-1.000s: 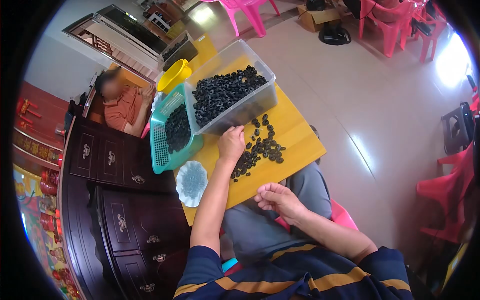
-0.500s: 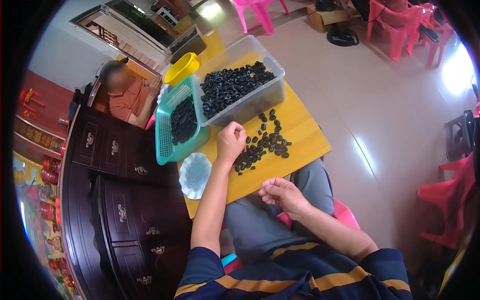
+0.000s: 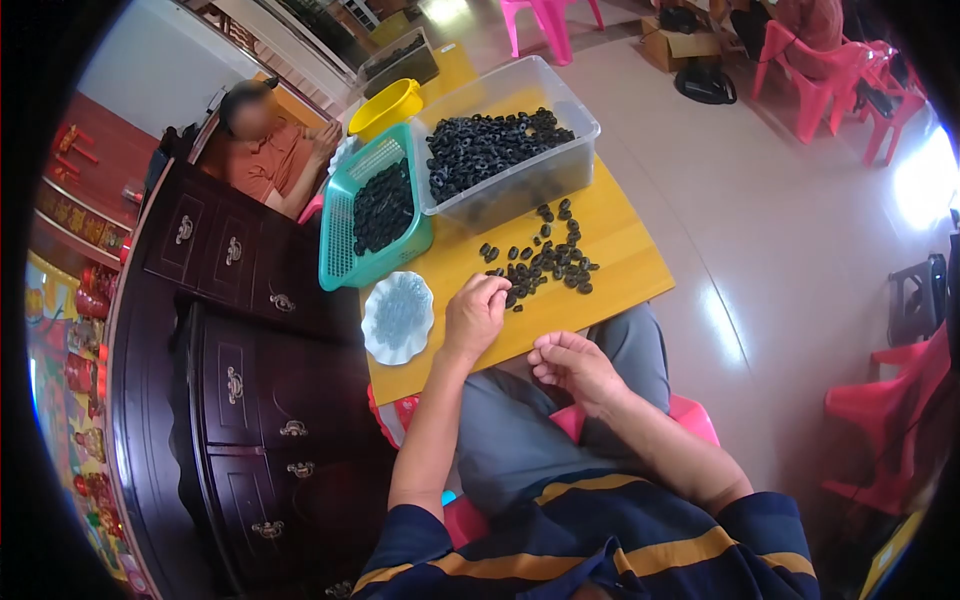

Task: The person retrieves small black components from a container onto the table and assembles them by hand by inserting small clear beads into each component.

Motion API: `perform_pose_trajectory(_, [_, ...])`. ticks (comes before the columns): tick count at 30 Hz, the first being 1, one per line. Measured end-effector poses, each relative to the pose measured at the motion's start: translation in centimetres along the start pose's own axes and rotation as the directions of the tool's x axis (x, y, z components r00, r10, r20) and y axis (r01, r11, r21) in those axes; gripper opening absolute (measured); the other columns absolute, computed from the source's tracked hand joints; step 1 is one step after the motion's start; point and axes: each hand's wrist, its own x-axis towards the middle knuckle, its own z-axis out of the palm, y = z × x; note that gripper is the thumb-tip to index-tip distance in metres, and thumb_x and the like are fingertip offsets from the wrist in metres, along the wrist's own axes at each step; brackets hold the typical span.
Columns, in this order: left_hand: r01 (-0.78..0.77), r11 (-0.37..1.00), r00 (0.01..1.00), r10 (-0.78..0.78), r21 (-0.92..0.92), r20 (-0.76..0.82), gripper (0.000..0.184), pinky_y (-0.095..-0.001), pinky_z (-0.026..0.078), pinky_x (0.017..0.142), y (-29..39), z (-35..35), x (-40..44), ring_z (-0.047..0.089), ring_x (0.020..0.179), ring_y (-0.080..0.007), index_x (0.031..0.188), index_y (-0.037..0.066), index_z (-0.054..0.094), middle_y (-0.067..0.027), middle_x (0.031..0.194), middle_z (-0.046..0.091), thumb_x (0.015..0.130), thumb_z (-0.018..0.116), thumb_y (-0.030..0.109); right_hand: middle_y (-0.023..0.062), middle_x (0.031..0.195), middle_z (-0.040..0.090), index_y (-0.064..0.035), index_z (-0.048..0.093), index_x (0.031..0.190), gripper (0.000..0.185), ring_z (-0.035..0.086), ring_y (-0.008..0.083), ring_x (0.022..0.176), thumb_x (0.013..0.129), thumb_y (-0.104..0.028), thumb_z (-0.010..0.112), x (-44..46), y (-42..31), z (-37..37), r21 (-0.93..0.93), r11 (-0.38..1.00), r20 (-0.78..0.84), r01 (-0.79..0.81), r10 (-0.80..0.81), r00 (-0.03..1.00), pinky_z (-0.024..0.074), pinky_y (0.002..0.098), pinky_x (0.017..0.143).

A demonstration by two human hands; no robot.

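A loose pile of small black ring-like parts (image 3: 555, 262) lies on the yellow wooden table (image 3: 625, 250). My left hand (image 3: 475, 318) is at the pile's near left edge, its thumb and fingers pinched together beside the parts; what is between them is too small to make out. Just off the table's front edge, over my lap, my right hand (image 3: 578, 370) is closed in a pinch, its contents hidden. Left of my left hand stands a white scalloped dish (image 3: 425, 335) with tiny greyish contents.
Behind the pile stands a clear plastic bin (image 3: 490, 205) full of black parts. A green basket (image 3: 335, 245) beside it holds more, with a yellow container (image 3: 385, 110) behind. Another person (image 3: 275, 160) sits at the far left. A dark wooden cabinet (image 3: 215, 330) flanks the table.
My left hand has come back toward me from beside the clear bin to the pile's near left edge. My right hand stays pinched in nearly the same place. The view has shifted slightly.
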Motion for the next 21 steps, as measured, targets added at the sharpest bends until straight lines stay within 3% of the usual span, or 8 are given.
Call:
perform_pose_trajectory(3, [0.073, 0.997, 0.996, -0.072, -0.025, 0.053, 0.009, -0.0411, 0.054, 0.072, 0.9, -0.7, -0.4, 0.067, 0.084, -0.0324, 0.095, 0.008, 0.07, -0.0112, 0.092, 0.068, 0.086, 0.066, 0.007, 0.0029, 0.093, 0.07, -0.0073, 0.063, 0.107, 0.009, 0.066, 0.011, 0.08, 0.1, -0.011, 0.058, 0.0, 0.0, 0.1, 0.019, 1.0, -0.018, -0.003, 0.004, 1.0, 0.0543, 0.0246, 0.077])
perform_pose_trajectory(7, [-0.044, 0.997, 0.992, 0.05, -0.059, 0.113, 0.011, -0.0414, 0.055, 0.071, 2.7, 1.2, -0.8, 0.068, 0.082, -0.032, 0.095, 0.01, 0.072, -0.0089, 0.093, 0.067, 0.085, 0.069, 0.011, 0.0023, 0.083, 0.068, -0.0068, 0.063, 0.104, 0.01, 0.065, 0.0109, 0.074, 0.1, -0.014, 0.059, -0.1, 0.1, 0.2, -0.015, 0.999, -0.013, -0.033, 0.033, 0.999, 0.0535, 0.0246, 0.075])
perform_pose_trajectory(9, [-0.077, 0.996, 0.985, 0.083, -0.047, 0.151, 0.012, -0.0422, 0.056, 0.07, 3.7, 2.5, -0.7, 0.068, 0.08, -0.032, 0.096, 0.011, 0.073, -0.0076, 0.093, 0.067, 0.085, 0.071, 0.013, 0.0019, 0.073, 0.064, -0.0053, 0.064, 0.1, 0.015, 0.063, 0.0108, 0.066, 0.1, -0.021, 0.061, -0.4, -0.3, 0.0, -0.082, 0.994, 0.272, -0.068, 0.088, 0.958, 0.0517, 0.0243, 0.071])
perform_pose_trajectory(11, [-0.129, 0.99, 0.986, 0.135, -0.066, 0.101, 0.012, -0.0396, 0.056, 0.067, 4.8, 3.8, -0.3, 0.068, 0.078, -0.0295, 0.095, 0.01, 0.073, -0.0065, 0.088, 0.067, 0.083, 0.073, 0.013, 0.002, 0.066, 0.061, -0.0028, 0.065, 0.097, 0.023, 0.06, 0.0106, 0.06, 0.099, -0.026, 0.064, -1.1, -1.0, 0.1, -0.139, 0.977, 0.447, -0.159, 0.205, 0.871, 0.0492, 0.0243, 0.066])
perform_pose_trajectory(14, [-0.188, 0.981, 0.98, 0.19, -0.04, 0.051, 0.013, -0.0385, 0.056, 0.064, 6.1, 5.5, 0.2, 0.068, 0.075, -0.0278, 0.097, 0.012, 0.073, -0.0049, 0.087, 0.066, 0.084, 0.073, 0.012, -0.0001, 0.071, 0.06, -0.0005, 0.065, 0.097, 0.029, 0.056, 0.0072, 0.06, 0.099, -0.029, 0.064, -1.8, -1.5, 0.5, -0.199, 0.966, 0.681, -0.165, 0.257, 0.685, 0.0451, 0.0228, 0.061])
perform_pose_trajectory(16, [-0.252, 0.967, 0.968, 0.252, 0.029, 0.009, 0.015, -0.0373, 0.056, 0.061, 6.3, 6.4, 0.5, 0.068, 0.072, -0.0257, 0.099, 0.012, 0.073, -0.0032, 0.086, 0.064, 0.084, 0.073, 0.013, 0.0005, 0.078, 0.062, -0.0006, 0.066, 0.099, 0.029, 0.055, 0.0068, 0.061, 0.1, -0.029, 0.064, -1.7, -1.4, 0.6, -0.234, 0.961, 0.703, -0.149, 0.273, 0.656, 0.045, 0.0219, 0.063])
perform_pose_trajectory(18, [-0.259, 0.965, 0.966, 0.258, 0.045, 0.013, 0.015, -0.0376, 0.056, 0.061, 6.2, 7.1, 0.7, 0.068, 0.072, -0.0254, 0.099, 0.011, 0.072, -0.0029, 0.086, 0.064, 0.084, 0.073, 0.013, -0.0001, 0.067, 0.058, -0.0002, 0.065, 0.099, 0.028, 0.055, 0.0074, 0.062, 0.099, -0.028, 0.064, -1.9, -1.6, 1.1, -0.271, 0.954, 0.665, -0.129, 0.282, 0.691, 0.0442, 0.0225, 0.062])
perform_pose_trajectory(21, [-0.267, 0.961, 0.964, 0.266, 0.075, 0.028, 0.015, -0.0378, 0.056, 0.061, 6.1, 7.5, 0.8, 0.068, 0.072, -0.0249, 0.099, 0.01, 0.072, -0.0027, 0.087, 0.063, 0.084, 0.074, 0.013, 0.0002, 0.071, 0.059, -0.0007, 0.066, 0.1, 0.024, 0.056, 0.0078, 0.063, 0.1, -0.025, 0.063, -1.9, -1.7, 1.2, -0.228, 0.962, 0.622, -0.15, 0.262, 0.738, 0.0447, 0.0221, 0.063])
